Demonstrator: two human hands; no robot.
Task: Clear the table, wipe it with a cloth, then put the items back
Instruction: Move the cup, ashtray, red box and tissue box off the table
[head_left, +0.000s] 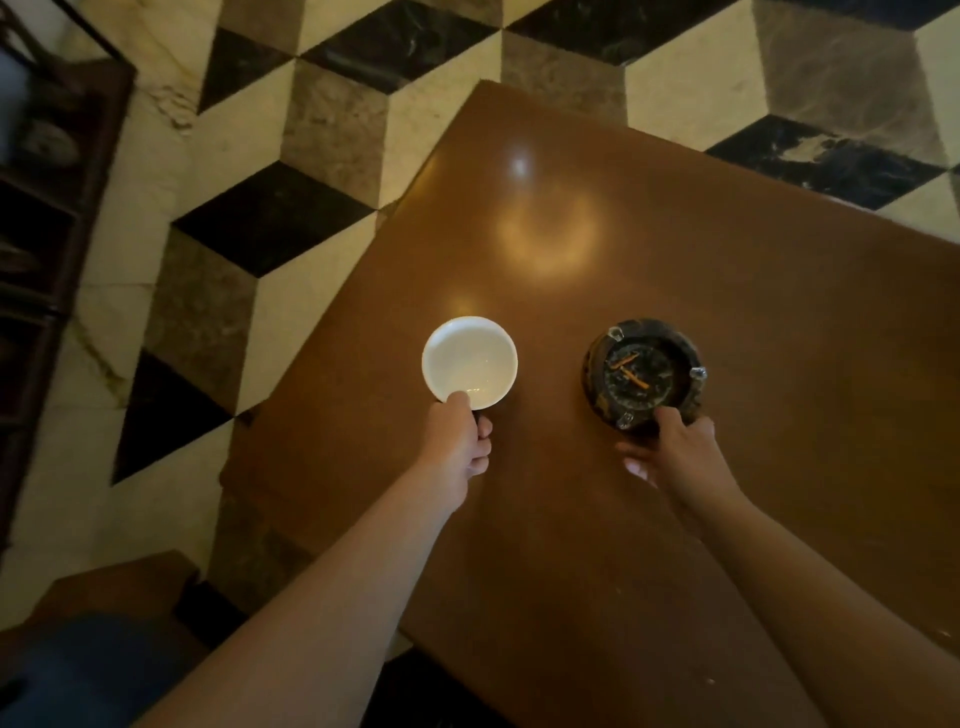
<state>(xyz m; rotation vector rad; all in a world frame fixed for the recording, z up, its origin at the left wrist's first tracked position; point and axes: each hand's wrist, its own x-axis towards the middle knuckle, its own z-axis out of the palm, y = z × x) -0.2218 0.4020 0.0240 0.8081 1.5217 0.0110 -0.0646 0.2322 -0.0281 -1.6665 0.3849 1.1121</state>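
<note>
A round white dish (469, 358) sits near the left edge of the brown wooden table (727, 270). My left hand (460, 441) pinches its near rim, thumb on top and fingers underneath. To the right stands a dark round ashtray (644, 371) with orange butts inside. My right hand (672, 449) grips the ashtray's near rim, fingers curled over its edge and thumb spread out to the left. Both items appear to be on or just above the tabletop.
The floor (332, 130) around the table is black, cream and grey cube-pattern tile. A dark wooden shelf unit (47, 208) stands at the far left. A lower wooden surface (119, 587) and blue cloth-covered knee (98, 670) lie at the bottom left.
</note>
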